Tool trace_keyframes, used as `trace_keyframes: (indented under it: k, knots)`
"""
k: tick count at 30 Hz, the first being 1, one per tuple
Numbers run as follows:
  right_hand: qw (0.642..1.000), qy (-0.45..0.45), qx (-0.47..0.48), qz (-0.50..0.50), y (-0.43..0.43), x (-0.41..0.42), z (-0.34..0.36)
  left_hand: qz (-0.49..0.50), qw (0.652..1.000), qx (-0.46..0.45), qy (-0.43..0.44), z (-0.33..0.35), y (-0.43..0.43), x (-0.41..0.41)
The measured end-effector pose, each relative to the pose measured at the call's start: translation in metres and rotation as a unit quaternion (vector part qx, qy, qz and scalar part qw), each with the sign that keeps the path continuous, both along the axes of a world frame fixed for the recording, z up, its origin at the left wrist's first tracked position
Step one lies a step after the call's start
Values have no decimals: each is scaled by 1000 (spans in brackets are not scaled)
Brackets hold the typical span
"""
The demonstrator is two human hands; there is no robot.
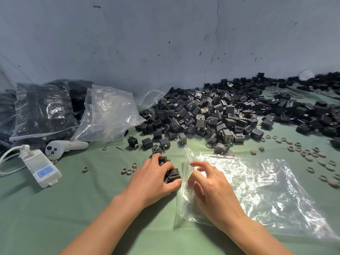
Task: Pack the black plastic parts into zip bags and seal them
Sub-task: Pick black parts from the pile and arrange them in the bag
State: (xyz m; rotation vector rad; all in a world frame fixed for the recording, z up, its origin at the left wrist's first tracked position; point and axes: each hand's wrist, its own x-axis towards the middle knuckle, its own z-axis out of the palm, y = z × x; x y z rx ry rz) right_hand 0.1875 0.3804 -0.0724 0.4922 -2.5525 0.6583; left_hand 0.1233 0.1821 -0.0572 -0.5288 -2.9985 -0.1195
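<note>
Clutching boxy black parts point(172, 174), left fingers point(173, 183) curl; right fingers point(199, 163) spread above crinkly bag point(257, 190).

— What was seen behind the work surface?

— A wall point(165, 34) painted pale blue-grey was seen, and the whole upper half of the view was filled by it.

— Was it marked?

— A thin crack point(218, 17) was traced down it from the top edge, right of the middle, almost to the surface below. Small dark specks point(169, 42) were scattered beside the crack, and a short dark streak point(96, 6) was noted near the upper left.

— And underneath?

— A flat surface was covered by a dull green cloth point(55, 208), which was met by the wall along its far edge.

— How was it lit?

— Soft, even light was spread over wall and cloth. Its source could not be told.
</note>
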Motion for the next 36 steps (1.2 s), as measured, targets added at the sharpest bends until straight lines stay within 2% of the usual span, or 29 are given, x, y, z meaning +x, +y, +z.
trace_keyframes:
  k: [3,5,6,7,8,9,10,11,12,13,14,17,20,23,29,31,34,36]
  knots:
    - [1000,-7,-2,-7,1,-1,-1,-1,1000,-11,26,2,-5,-2]
    - [1000,-13,-2,-9,1,-1,-2,12,1000,18,7,6,-8,-2]
    - [1000,-13,-2,-9,1,-1,-2,20,996,79,-22,10,-9,-2]
    - [1000,-12,-4,-8,1,-1,-1,31,980,186,-61,17,-10,-1]
    - [1000,-10,-7,-4,0,-1,-1,43,936,333,-106,25,-8,1]
    - [1000,-10,-11,0,0,-1,-1,58,854,492,-159,33,-4,5]
    - [1000,-10,-16,5,-1,-1,0,73,753,617,-218,39,0,9]
    - [1000,-8,-22,10,-2,-1,1,83,660,697,-268,44,4,15]
    - [1000,0,-28,14,-3,-1,2,86,592,740,-307,45,9,21]
    - [999,12,-37,18,-5,0,2,86,551,759,-337,45,15,27]
    - [998,25,-48,19,-6,0,3,89,531,765,-354,44,20,32]
    - [995,58,-86,3,-8,1,7,116,506,772,-366,37,32,39]
    - [991,84,-102,-3,-9,3,8,122,497,781,-357,31,35,41]
    - [990,98,-98,0,-10,5,10,105,505,775,-365,33,39,42]
    - [984,122,-124,22,-13,10,17,50,593,715,-368,30,52,49]
    - [982,121,-141,29,-12,10,20,19,645,687,-332,26,54,52]
    - [979,123,-158,32,-11,12,24,-11,772,586,-244,19,54,53]
    - [979,123,-158,40,-11,13,25,-28,835,507,-210,13,52,53]
